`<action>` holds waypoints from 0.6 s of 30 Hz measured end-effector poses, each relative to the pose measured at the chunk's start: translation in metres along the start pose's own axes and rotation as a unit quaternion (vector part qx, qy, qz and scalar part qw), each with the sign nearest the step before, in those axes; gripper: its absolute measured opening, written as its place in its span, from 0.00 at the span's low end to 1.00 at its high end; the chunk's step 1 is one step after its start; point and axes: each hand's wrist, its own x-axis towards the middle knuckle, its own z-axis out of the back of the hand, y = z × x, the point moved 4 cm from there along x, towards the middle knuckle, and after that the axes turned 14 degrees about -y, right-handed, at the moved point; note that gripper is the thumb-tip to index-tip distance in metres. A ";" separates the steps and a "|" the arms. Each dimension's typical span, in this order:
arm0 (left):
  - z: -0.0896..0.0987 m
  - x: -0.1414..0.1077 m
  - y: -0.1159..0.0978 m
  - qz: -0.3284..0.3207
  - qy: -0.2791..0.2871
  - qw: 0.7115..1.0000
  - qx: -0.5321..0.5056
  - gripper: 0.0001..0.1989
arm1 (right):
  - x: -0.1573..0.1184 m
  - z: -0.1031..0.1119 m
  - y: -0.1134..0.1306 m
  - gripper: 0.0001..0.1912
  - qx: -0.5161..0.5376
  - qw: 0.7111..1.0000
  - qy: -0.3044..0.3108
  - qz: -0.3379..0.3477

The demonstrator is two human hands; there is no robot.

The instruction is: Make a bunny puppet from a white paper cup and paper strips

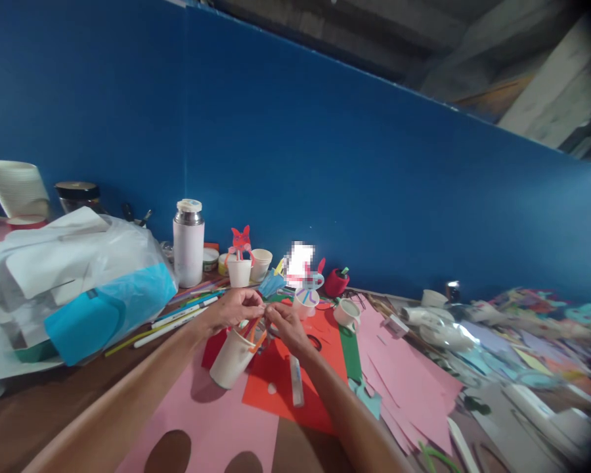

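My left hand and my right hand meet fingertip to fingertip just above a white paper cup. Both are closed in a pinch; whatever sits between the fingertips is too small to make out. The cup leans to the right over pink paper. Orange strips and other thin coloured pieces stick out of its mouth, partly covered by my left hand. Red-orange paper lies beneath my right hand, with a clear ruler-like strip on it beside my right forearm.
Behind my hands stand a cup with a red cat-eared paper figure, a white thermos and a mug. Markers and a stuffed plastic bag lie left. Pink sheets and paper scraps spread right. A blue wall rises behind.
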 end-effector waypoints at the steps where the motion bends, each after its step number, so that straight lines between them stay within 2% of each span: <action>1: 0.000 0.000 -0.001 -0.001 -0.003 1.000 0.009 0.10 | 0.000 0.001 0.001 0.15 -0.007 1.000 -0.004 0.001; 7: 0.000 -0.006 -0.009 0.015 0.022 0.999 0.042 0.14 | 0.002 0.003 0.009 0.18 -0.046 0.999 -0.014 0.019; 13: 0.005 -0.006 -0.019 0.016 0.018 0.999 0.035 0.15 | 0.000 0.002 0.019 0.25 -0.024 1.000 -0.011 0.004; 18: 0.007 -0.005 -0.018 0.010 0.040 0.999 0.012 0.15 | -0.001 0.002 0.019 0.16 0.003 0.997 0.039 -0.061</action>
